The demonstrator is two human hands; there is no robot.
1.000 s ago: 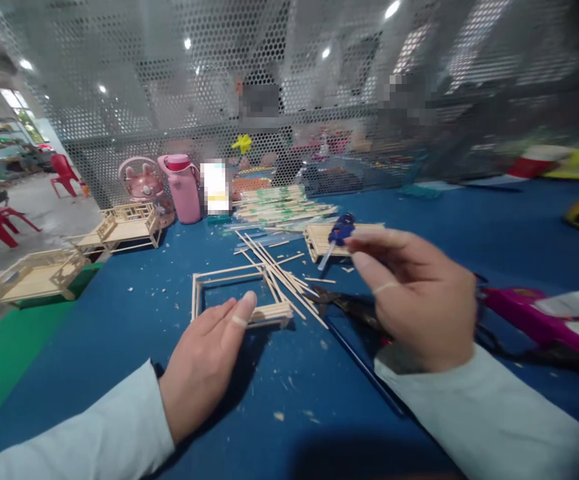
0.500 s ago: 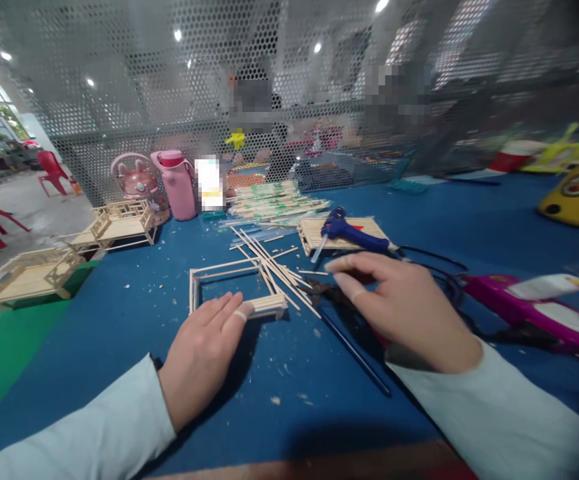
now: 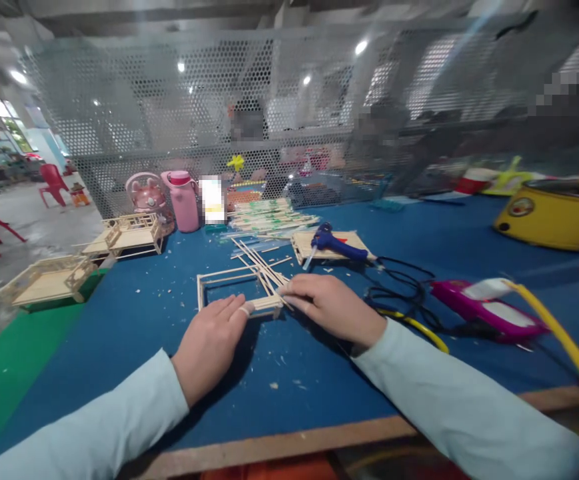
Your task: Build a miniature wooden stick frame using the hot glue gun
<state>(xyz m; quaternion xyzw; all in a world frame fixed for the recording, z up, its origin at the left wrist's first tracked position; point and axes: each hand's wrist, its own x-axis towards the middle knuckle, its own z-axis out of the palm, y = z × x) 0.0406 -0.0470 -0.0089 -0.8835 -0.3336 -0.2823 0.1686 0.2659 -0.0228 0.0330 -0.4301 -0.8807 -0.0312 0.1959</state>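
Note:
A small box-shaped frame of thin wooden sticks [image 3: 229,272] rests on the blue tabletop. My left hand [image 3: 214,343] lies over its near rail, fingers together and bent around the slats there; the thumb is hardly visible. At the frame's right near corner, my right hand [image 3: 336,307] is closed in a pinch on what looks like a thin wooden stick, mostly hidden by the fingers. Loose wooden sticks [image 3: 259,257] lie crossed just behind its fingertips. Pale bands circle a finger on each hand.
A blue glue gun [image 3: 339,245] lies on a slatted wooden piece [image 3: 302,243], its black cord [image 3: 404,283] trailing right. Finished miniature furniture [image 3: 49,280] stands left. A pink bottle [image 3: 184,203], magenta tool [image 3: 486,310] and yellow container [image 3: 549,217] stand around. Perforated metal screen [image 3: 144,100] behind.
My right hand has moved left and down to the frame's right corner, its fingers now closer together. My left hand stays on the frame. The view has shifted somewhat.

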